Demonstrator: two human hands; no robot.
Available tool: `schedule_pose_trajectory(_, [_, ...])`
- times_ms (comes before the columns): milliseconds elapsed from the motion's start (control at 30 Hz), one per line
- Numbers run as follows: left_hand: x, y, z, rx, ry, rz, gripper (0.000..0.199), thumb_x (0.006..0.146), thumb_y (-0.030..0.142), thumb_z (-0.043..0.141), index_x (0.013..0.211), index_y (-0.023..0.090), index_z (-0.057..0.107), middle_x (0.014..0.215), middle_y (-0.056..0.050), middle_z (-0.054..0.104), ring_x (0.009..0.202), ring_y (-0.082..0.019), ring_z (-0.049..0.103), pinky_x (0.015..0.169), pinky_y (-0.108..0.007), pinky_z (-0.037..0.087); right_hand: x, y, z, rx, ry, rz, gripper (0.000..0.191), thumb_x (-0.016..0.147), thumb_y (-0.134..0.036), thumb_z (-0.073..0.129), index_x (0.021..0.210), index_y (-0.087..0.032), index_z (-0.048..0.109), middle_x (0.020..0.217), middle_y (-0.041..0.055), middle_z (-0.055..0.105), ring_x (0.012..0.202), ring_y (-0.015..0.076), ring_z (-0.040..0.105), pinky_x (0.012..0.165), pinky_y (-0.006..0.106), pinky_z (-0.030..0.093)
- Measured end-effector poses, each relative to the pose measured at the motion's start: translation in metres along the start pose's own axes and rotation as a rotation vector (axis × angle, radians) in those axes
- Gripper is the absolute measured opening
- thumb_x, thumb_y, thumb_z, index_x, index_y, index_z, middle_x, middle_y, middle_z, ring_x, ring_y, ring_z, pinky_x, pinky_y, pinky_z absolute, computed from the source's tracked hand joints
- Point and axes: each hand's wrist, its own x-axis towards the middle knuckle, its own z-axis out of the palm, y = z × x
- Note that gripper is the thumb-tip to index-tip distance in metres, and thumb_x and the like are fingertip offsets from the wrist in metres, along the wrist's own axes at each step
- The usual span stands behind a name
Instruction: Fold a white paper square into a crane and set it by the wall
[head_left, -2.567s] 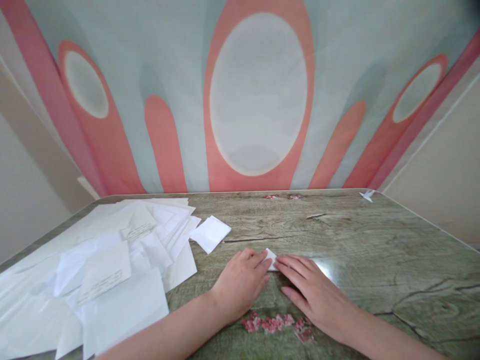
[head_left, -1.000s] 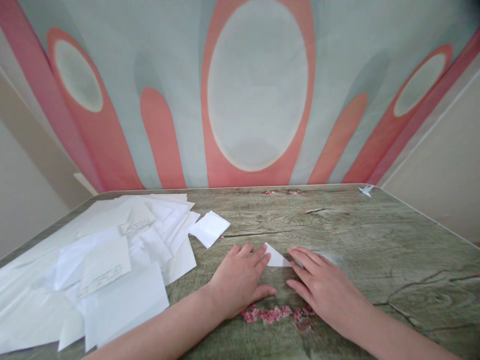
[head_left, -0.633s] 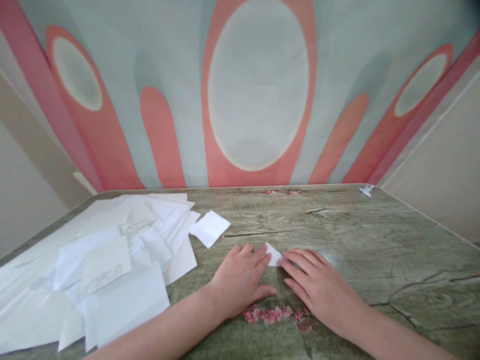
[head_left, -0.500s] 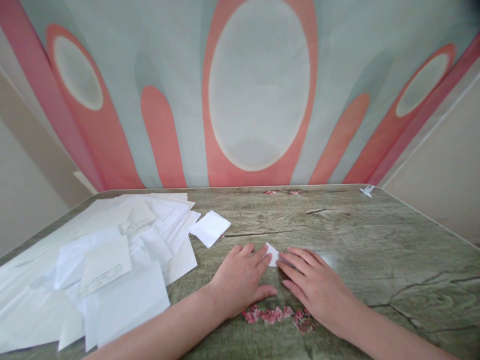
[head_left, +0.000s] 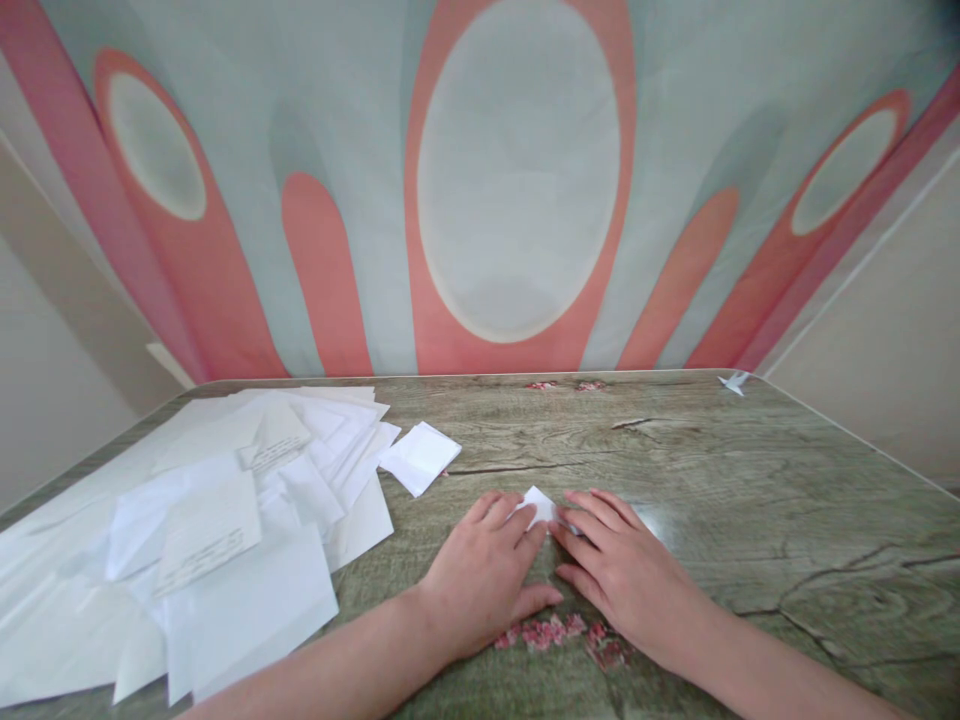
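Observation:
A small piece of white paper (head_left: 538,502) lies on the table between my hands, its upper corner pointing away from me. The rest of it is partly hidden under my fingers. My left hand (head_left: 487,565) rests over the paper's left side, fingers stretched out and thumb pointing right. From the right, my right hand (head_left: 616,560) touches the other side with its fingertips, fingers extended and slightly apart. Both hands lie palm down and are open. Beyond my left hand is a small stack of square white papers (head_left: 421,457).
A large, overlapping pile of white sheets (head_left: 262,590), some with printed lines, covers the table's left side. A small folded paper shape (head_left: 733,382) sits at the far right corner. Pink flower prints (head_left: 551,632) mark the wood-patterned tabletop (head_left: 750,500). A patterned backdrop (head_left: 517,180) stands behind.
My left hand has shifted slightly right, and its thumb is closer to my right hand. The right hand has moved slightly, and the visible part of the paper has changed.

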Motion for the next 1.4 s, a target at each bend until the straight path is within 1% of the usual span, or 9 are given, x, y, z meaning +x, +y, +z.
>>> schedule_pose_trajectory(167, [-0.001, 0.004, -0.004, 0.076, 0.015, -0.041, 0.056, 0.080, 0.060, 0.046, 0.113, 0.016, 0.056, 0.122, -0.009, 0.054, 0.124, -0.026, 0.034, 0.105, -0.041, 0.023, 0.001, 0.001, -0.001, 0.000, 0.006, -0.005, 0.029, 0.084, -0.033, 0.056, 0.108, -0.019, 0.061, 0.100, 0.0057, 0.063, 0.113, 0.0248, 0.046, 0.102, 0.046, 0.030])
schedule_pose_trajectory(300, [-0.004, 0.007, -0.011, 0.170, 0.018, -0.100, 0.056, 0.076, 0.061, 0.050, 0.103, 0.014, 0.062, 0.115, -0.010, 0.059, 0.124, -0.027, 0.036, 0.104, -0.040, 0.025, 0.001, 0.001, -0.003, -0.004, 0.011, -0.010, 0.027, 0.083, -0.031, 0.057, 0.107, -0.019, 0.061, 0.101, 0.0057, 0.063, 0.113, 0.0243, 0.046, 0.101, 0.046, 0.030])
schedule_pose_trajectory(567, [-0.008, 0.007, -0.018, 0.297, -0.051, -0.146, 0.053, 0.076, 0.058, 0.053, 0.098, 0.012, 0.067, 0.112, -0.013, 0.062, 0.122, -0.028, 0.040, 0.103, -0.039, 0.026, 0.001, 0.002, -0.003, -0.003, 0.038, -0.017, 0.026, 0.083, -0.032, 0.057, 0.104, -0.019, 0.063, 0.100, 0.0052, 0.065, 0.111, 0.0232, 0.048, 0.102, 0.045, 0.031])
schedule_pose_trajectory(700, [-0.009, 0.007, -0.017, 0.312, -0.057, -0.136, 0.048, 0.078, 0.055, 0.053, 0.097, 0.014, 0.068, 0.113, -0.012, 0.061, 0.122, -0.027, 0.040, 0.103, -0.039, 0.026, -0.001, 0.005, -0.004, -0.025, 0.036, -0.017, 0.027, 0.081, -0.033, 0.060, 0.101, -0.016, 0.064, 0.100, 0.0054, 0.065, 0.112, 0.0237, 0.048, 0.103, 0.044, 0.030])
schedule_pose_trajectory(867, [-0.010, 0.008, -0.018, 0.299, -0.067, -0.135, 0.044, 0.077, 0.053, 0.055, 0.090, 0.014, 0.069, 0.114, -0.014, 0.061, 0.121, -0.028, 0.041, 0.102, -0.040, 0.027, -0.006, 0.008, -0.009, -0.087, 0.003, 0.004, 0.027, 0.078, -0.033, 0.062, 0.097, -0.014, 0.066, 0.103, 0.0081, 0.065, 0.109, 0.0255, 0.050, 0.100, 0.045, 0.034])
schedule_pose_trajectory(1067, [-0.010, 0.008, -0.020, 0.311, -0.071, -0.123, 0.039, 0.078, 0.050, 0.056, 0.090, 0.016, 0.070, 0.112, -0.012, 0.062, 0.119, -0.027, 0.044, 0.101, -0.040, 0.028, -0.009, 0.009, -0.014, -0.135, -0.009, 0.029, 0.023, 0.078, -0.032, 0.061, 0.092, -0.015, 0.068, 0.097, 0.0100, 0.066, 0.105, 0.0260, 0.053, 0.095, 0.044, 0.038])
schedule_pose_trajectory(1267, [-0.010, 0.009, -0.018, 0.308, -0.066, -0.114, 0.035, 0.080, 0.046, 0.055, 0.091, 0.016, 0.070, 0.110, -0.012, 0.063, 0.117, -0.027, 0.045, 0.100, -0.039, 0.030, -0.006, 0.012, -0.017, -0.101, -0.015, 0.029, 0.016, 0.078, -0.024, 0.062, 0.089, -0.016, 0.069, 0.093, 0.0085, 0.065, 0.103, 0.0248, 0.053, 0.093, 0.042, 0.040])
schedule_pose_trajectory(1333, [-0.009, 0.007, -0.020, 0.279, -0.074, -0.119, 0.033, 0.081, 0.044, 0.055, 0.089, 0.015, 0.069, 0.109, -0.013, 0.063, 0.116, -0.028, 0.045, 0.099, -0.040, 0.031, -0.005, 0.013, -0.018, -0.072, -0.018, 0.033, 0.014, 0.077, -0.022, 0.061, 0.088, -0.016, 0.069, 0.091, 0.0079, 0.065, 0.101, 0.0246, 0.053, 0.091, 0.041, 0.041])
schedule_pose_trajectory(1400, [-0.007, 0.004, -0.022, 0.220, -0.084, -0.141, 0.031, 0.082, 0.041, 0.055, 0.088, 0.014, 0.068, 0.104, -0.013, 0.064, 0.111, -0.028, 0.049, 0.096, -0.040, 0.034, -0.005, 0.014, -0.019, -0.046, -0.019, 0.035, 0.013, 0.078, -0.020, 0.061, 0.086, -0.016, 0.070, 0.091, 0.0079, 0.064, 0.099, 0.0242, 0.053, 0.089, 0.040, 0.042])
